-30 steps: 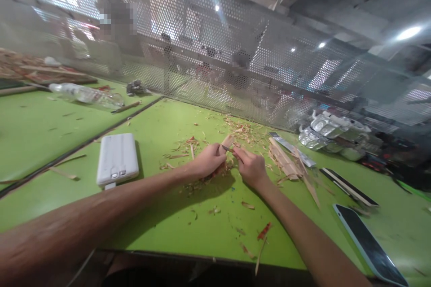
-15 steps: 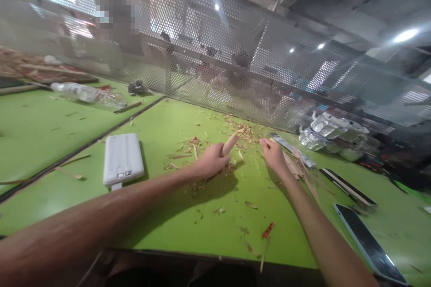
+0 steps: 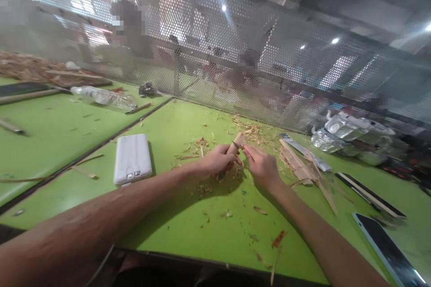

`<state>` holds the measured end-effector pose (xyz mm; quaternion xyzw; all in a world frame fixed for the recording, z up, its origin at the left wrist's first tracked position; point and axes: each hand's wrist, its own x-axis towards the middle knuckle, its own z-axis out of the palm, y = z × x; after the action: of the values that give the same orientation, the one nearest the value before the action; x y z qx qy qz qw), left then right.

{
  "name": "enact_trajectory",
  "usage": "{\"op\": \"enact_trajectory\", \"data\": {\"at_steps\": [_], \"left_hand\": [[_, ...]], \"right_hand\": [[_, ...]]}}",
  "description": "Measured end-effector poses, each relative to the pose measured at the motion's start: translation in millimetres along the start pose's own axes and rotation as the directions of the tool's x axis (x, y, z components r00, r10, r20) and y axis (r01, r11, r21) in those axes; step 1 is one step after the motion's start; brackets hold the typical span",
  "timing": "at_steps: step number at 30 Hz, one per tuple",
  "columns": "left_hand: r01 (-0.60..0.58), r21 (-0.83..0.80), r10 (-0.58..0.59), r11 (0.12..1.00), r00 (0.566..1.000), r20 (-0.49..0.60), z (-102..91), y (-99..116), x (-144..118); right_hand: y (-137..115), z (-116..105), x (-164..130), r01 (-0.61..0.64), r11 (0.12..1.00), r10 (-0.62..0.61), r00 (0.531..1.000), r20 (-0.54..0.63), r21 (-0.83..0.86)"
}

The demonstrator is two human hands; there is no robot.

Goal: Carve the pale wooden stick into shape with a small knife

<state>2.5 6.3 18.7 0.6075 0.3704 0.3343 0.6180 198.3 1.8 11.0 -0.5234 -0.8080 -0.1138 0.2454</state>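
Observation:
My left hand point(image 3: 220, 160) is closed around a pale piece of wood point(image 3: 239, 139) that tilts up and away from me. Its far end sticks out past my fingers. My right hand point(image 3: 262, 164) is closed on a small knife point(image 3: 237, 145); only its thin dark blade shows, lying against the wood, and the handle is hidden in my fingers. Wood shavings point(image 3: 254, 133) are scattered beyond and below both hands. To the right of my right hand lie thin wood strips point(image 3: 296, 161) beside a metal ruler point(image 3: 305, 152).
A white power bank point(image 3: 133, 159) is at the left, a phone point(image 3: 387, 246) at the lower right. Plastic bottles point(image 3: 350, 132) lie in a bundle at the right; another bottle point(image 3: 104, 96) lies far left. A perforated screen point(image 3: 215, 63) borders the green table point(image 3: 188, 215); people are behind it.
My right hand has come left to the wood, and the blade now lies against it. The wood stays in my left hand. The whole view has shifted slightly.

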Motion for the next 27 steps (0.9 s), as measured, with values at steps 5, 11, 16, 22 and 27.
{"op": "enact_trajectory", "data": {"at_steps": [5,11,16,22,27], "left_hand": [[0.007,0.081,-0.002,0.997,0.998,-0.067,5.1,-7.3,-0.1],[-0.033,0.092,0.036,0.995,0.999,-0.036,11.3,-8.5,0.8],[-0.03,0.181,0.049,0.983,0.994,-0.101,14.5,-13.7,3.4],[-0.021,0.303,0.058,0.953,0.992,-0.112,16.2,-9.5,-2.4],[-0.027,0.362,0.079,0.932,0.988,-0.131,18.0,-9.4,-3.2]], "right_hand": [[3.5,-3.2,-2.9,0.082,0.993,-0.084,0.996,0.022,0.088],[9.6,2.6,-0.5,0.056,0.997,-0.055,0.998,-0.02,0.061],[13.6,8.5,1.5,0.028,0.988,-0.026,1.0,-0.017,0.15],[13.1,6.0,0.0,-0.021,0.987,0.022,1.0,-0.009,0.159],[10.9,2.0,1.5,-0.049,0.983,0.043,0.998,0.036,0.179]]}}
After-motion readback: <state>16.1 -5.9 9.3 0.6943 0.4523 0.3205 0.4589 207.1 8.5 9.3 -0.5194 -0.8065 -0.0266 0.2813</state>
